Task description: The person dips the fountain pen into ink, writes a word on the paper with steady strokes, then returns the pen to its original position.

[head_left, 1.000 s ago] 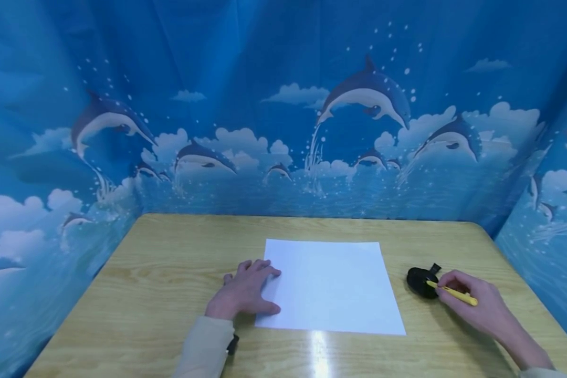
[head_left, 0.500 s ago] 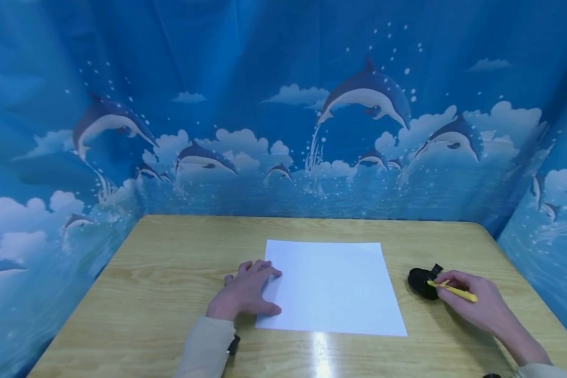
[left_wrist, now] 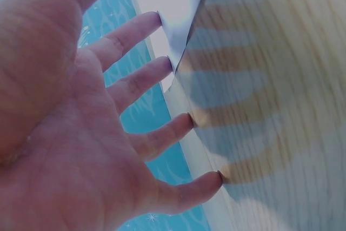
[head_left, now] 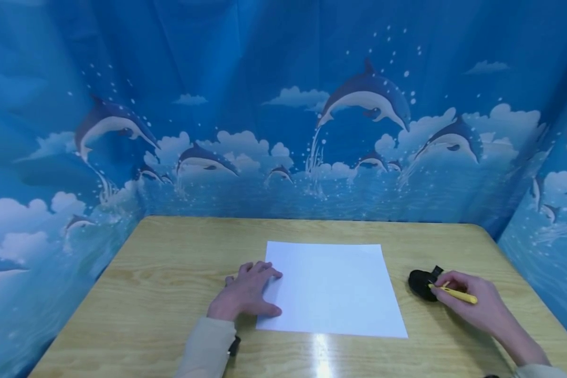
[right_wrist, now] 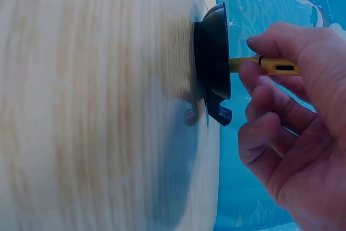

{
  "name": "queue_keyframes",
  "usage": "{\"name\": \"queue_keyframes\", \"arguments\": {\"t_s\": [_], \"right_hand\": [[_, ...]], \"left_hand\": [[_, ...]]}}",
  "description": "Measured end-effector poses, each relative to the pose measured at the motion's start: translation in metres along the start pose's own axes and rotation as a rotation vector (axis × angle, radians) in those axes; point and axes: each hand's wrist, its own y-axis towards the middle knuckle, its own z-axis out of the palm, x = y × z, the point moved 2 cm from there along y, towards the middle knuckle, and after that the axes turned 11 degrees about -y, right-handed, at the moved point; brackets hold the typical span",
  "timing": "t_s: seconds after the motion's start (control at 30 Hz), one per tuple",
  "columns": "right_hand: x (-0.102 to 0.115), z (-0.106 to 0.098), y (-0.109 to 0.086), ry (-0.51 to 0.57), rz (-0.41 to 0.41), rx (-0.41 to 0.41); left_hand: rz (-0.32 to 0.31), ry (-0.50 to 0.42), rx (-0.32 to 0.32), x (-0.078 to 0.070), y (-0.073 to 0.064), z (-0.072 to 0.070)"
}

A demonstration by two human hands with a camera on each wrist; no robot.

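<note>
My left hand (head_left: 243, 295) rests with spread fingers at the left edge of a blank white sheet of paper (head_left: 333, 289). In the left wrist view two fingertips meet the paper's edge (left_wrist: 186, 4), while the other two touch the wood beside it. Right of the sheet, my right hand (head_left: 482, 304) pinches a slim yellow pen (head_left: 463, 295) between thumb and fingers. Its front end meets a black round dish-shaped piece (head_left: 419, 284) with a small tab, standing on the table. The right wrist view shows the pen (right_wrist: 278, 66) pointing into the dish's face (right_wrist: 220, 52), its tip hidden.
The light wooden table (head_left: 179, 247) has rounded far corners. A blue curtain (head_left: 264, 105) printed with dolphins and clouds hangs behind it and along both sides. A black band (head_left: 234, 346) shows at my left wrist.
The pen has turned slightly in my right fingers, and a thin yellow clip shows beside its shaft. The left hand and paper stay in place.
</note>
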Motion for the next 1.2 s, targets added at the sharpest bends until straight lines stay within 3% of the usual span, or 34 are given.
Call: {"name": "queue_keyframes", "arguments": {"t_s": [0.5,1.2], "right_hand": [[0.0001,-0.0039,0.0017,-0.031,0.04,0.081],[0.0009,-0.005,0.0053,-0.029,0.053,0.09]], "left_hand": [[0.0,0.002,0.001,-0.0003,0.0015,-0.0005],[-0.014,-0.021,0.008,-0.0051,0.0013,-0.0038]]}}
